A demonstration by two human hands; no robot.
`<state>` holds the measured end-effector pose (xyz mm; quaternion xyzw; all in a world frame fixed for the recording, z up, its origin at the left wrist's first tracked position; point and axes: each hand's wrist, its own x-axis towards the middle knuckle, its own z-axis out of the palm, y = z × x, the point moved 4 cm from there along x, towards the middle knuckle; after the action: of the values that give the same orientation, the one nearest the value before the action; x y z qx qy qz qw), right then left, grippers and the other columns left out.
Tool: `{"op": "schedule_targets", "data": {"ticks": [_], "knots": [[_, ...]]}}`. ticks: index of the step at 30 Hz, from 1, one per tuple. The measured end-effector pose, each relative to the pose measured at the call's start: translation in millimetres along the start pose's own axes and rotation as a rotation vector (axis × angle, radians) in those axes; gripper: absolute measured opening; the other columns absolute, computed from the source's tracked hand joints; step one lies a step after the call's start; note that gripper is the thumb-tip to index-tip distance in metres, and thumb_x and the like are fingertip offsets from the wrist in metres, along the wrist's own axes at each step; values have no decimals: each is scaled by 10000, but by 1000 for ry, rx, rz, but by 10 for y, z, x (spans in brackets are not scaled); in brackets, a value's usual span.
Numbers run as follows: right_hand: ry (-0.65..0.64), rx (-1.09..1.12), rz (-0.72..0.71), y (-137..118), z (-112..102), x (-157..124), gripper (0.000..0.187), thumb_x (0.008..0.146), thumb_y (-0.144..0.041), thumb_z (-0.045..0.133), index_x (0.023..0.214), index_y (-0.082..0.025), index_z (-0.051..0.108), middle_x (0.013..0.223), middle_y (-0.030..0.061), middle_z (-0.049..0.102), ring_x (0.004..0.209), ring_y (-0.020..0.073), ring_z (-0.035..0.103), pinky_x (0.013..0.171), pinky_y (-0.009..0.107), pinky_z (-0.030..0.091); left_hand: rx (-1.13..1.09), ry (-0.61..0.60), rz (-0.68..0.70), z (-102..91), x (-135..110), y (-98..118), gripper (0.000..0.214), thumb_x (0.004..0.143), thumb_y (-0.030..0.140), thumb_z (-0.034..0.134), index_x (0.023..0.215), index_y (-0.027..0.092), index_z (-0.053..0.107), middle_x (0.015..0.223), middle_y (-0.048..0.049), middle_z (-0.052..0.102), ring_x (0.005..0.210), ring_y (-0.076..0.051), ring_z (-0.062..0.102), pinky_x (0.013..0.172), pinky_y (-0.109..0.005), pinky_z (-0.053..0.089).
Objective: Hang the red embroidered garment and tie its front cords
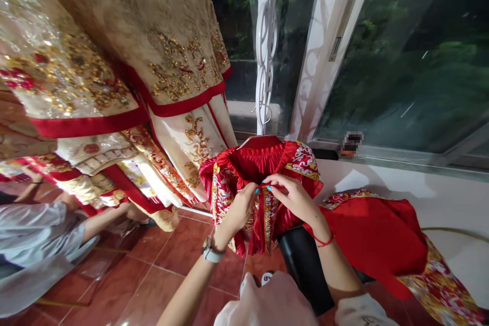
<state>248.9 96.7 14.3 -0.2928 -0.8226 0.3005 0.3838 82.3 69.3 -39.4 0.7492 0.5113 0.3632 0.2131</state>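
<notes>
Left hand [243, 205]: thumb and fingertips pinching red fabric at the front top edge of the red embroidered garment [223, 188]. Right hand [291, 194]: same pinch, just beside the left, fingertips nearly meeting. Can't tell if they grip the gathered edge or a tie. Garment hangs right at both hands, body spreading around and below them, wire hanger [247, 141] in its opening just beyond the fingers. Red strips [261, 216] dangle below the fingertips. Watch [212, 250] on left wrist, red cord [324, 241] on right. Left of left hand: cream gold-embroidered robes [183, 127], seated person [34, 229] farther out. Right of right hand: red cloth [382, 234] partly on white ledge [454, 209]. Black object [301, 260] beneath right forearm, red tile floor [183, 247] below both hands
</notes>
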Motion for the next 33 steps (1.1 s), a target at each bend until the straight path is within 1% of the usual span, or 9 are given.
{"op": "schedule_targets", "data": {"ticks": [6, 11, 15, 20, 23, 25, 27, 30, 33], "knots": [[-44, -214, -153, -121, -113, 335, 201, 963, -163, 533, 1007, -250, 709, 995, 43, 719, 910, 200, 683, 864, 337, 539, 49, 51, -98, 19, -25, -34, 335, 921, 93, 317, 1180, 154, 521, 727, -7, 550, 632, -152, 492, 658, -270, 435], [-7, -244, -218, 16, -29, 559, 186, 955, -119, 571, 977, -236, 714, 989, 47, 712, 932, 206, 675, 855, 332, 530, 124, 80, -174, 36, -59, -37, 436, 919, 77, 282, 1319, 127, 449, 690, 8, 514, 554, -154, 480, 585, -262, 369], [41, -213, -236, 208, 100, 621, 141, 953, -152, 602, 912, -230, 711, 939, 43, 699, 884, 196, 660, 831, 325, 527, 93, 56, -149, 7, -58, -11, 319, 960, 151, 304, 1209, 181, 500, 751, -14, 557, 612, -170, 535, 629, -277, 373], [31, -217, -190, 399, 235, 638, 133, 947, -171, 621, 854, -222, 701, 893, 43, 692, 871, 204, 641, 840, 352, 527, -86, 31, -122, -27, -17, 36, 190, 990, 218, 318, 1035, 198, 501, 766, -1, 549, 658, -154, 515, 661, -265, 385], [83, -264, -181, 372, 201, 548, 131, 943, -154, 610, 914, -231, 712, 970, 61, 698, 953, 233, 633, 913, 401, 518, -147, 39, -101, -13, 10, 49, 175, 986, 200, 316, 987, 199, 491, 760, 8, 526, 696, -148, 506, 687, -260, 397], [194, -277, -181, 294, 156, 389, 171, 944, -151, 594, 1028, -246, 709, 1092, 79, 686, 1049, 251, 622, 975, 432, 500, -149, 64, -83, 0, 23, 44, 169, 975, 174, 325, 980, 198, 492, 769, 7, 518, 733, -151, 514, 717, -265, 409], [336, -234, -174, 219, 168, 153, 206, 951, -159, 574, 1094, -253, 688, 1121, 87, 673, 1078, 249, 625, 970, 424, 510, -144, 89, -66, 12, 33, 31, 170, 964, 147, 328, 975, 198, 490, 795, -2, 525, 762, -156, 521, 743, -275, 417], [510, -102, -121, 211, 381, -217, 176, 957, -161, 546, 1049, -238, 675, 981, 66, 682, 949, 212, 662, 841, 358, 560, -144, 107, -34, 31, 43, 27, 171, 951, 129, 334, 969, 197, 491, 831, -15, 540, 771, -160, 521, 752, -287, 420], [618, -33, -22, 343, 688, -418, 206, 956, -151, 521, 1076, -215, 675, 952, 69, 702, 869, 195, 682, 763, 330, 582, -149, 115, -24, 51, 43, 43, 152, 945, 128, 348, 933, 198, 483, 823, -9, 536, 738, -154, 507, 719, -280, 403]]}}
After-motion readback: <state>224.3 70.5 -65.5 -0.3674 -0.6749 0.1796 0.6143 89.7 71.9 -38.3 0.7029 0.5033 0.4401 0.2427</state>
